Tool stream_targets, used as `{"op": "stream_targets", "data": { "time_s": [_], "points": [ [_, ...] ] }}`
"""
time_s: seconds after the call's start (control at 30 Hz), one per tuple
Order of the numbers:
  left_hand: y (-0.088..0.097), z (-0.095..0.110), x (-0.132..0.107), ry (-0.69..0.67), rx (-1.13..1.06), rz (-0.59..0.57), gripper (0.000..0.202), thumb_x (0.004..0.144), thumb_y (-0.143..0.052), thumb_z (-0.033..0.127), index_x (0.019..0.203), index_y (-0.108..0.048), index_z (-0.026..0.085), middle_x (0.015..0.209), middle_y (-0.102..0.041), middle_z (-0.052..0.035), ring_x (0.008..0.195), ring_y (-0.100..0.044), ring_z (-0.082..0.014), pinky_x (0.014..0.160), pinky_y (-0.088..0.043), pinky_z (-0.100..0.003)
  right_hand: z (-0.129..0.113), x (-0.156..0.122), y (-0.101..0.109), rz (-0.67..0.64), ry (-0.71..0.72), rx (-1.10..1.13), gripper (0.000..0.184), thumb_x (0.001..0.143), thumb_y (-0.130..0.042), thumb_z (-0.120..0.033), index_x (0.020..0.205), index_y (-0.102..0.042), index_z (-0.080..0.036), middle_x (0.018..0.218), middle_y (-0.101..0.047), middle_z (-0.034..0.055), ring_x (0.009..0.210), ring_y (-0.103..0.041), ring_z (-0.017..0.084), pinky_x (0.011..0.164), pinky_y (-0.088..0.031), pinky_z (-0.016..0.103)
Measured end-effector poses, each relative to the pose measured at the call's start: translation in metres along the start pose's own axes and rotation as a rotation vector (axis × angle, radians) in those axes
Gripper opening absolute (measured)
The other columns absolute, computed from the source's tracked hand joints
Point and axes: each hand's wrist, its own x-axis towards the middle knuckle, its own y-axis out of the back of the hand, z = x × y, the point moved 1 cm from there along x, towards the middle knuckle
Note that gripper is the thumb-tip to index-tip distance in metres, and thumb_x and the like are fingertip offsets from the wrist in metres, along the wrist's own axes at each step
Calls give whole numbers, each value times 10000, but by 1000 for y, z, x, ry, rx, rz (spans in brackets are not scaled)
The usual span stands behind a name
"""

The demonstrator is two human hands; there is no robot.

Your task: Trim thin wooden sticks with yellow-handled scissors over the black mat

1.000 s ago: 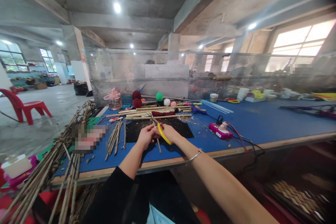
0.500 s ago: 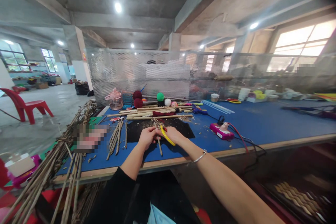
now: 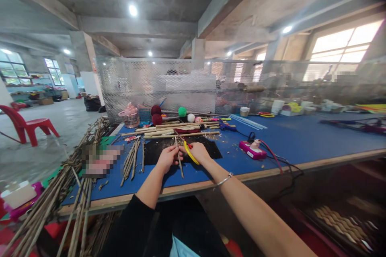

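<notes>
twig (image 3: 181, 169) below the frame's centre is pinched by the left hand (image 3: 167, 157); the right hand (image 3: 198, 151) grips a yellow-handled cutting tool (image 3: 189, 153).

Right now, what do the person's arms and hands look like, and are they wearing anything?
The left arm has a black sleeve. The right arm shows no sleeve, but a thin, silver-coloured bracelet circles it near the wrist. The left hand and right hand wear no gloves.
</notes>
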Motion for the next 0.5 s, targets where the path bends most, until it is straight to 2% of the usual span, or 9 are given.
{"op": "stream_targets", "data": {
  "time_s": [0.2,0.27,0.37,0.5],
  "points": [
    [2,1,2,-26,-70,80,236,720,-566,272,922,-583,152,676,-578,-24,530,-562,-82,407,-378,-142,-9,5,-10,80,-51,73,558,612,-466,-702,698,-608,-169,654,-627,66,598,-577,159,508,-343,207],
    [3,0,3,-55,-85,104,286,702,-591,267,965,-586,155,670,-584,-25,535,-552,-73,423,-384,-138,-9,6,-9,40,-60,56,560,600,-478,-703,710,-606,-169,674,-631,66,614,-582,165,511,-352,210],
    [5,-1,4,-86,-78,100,359,675,-622,282,1012,-591,162,664,-592,-24,511,-528,-62,417,-378,-137,-8,5,-5,-95,-23,55,567,587,-495,-699,755,-615,-172,735,-640,62,665,-593,178,531,-375,215],
    [6,-4,5,-99,-85,108,443,646,-650,307,1063,-586,172,730,-612,-33,454,-477,-36,403,-384,-152,-10,0,-1,-170,24,85,638,553,-553,-676,946,-592,-175,895,-633,71,780,-594,201,591,-411,224]
  ]
}}
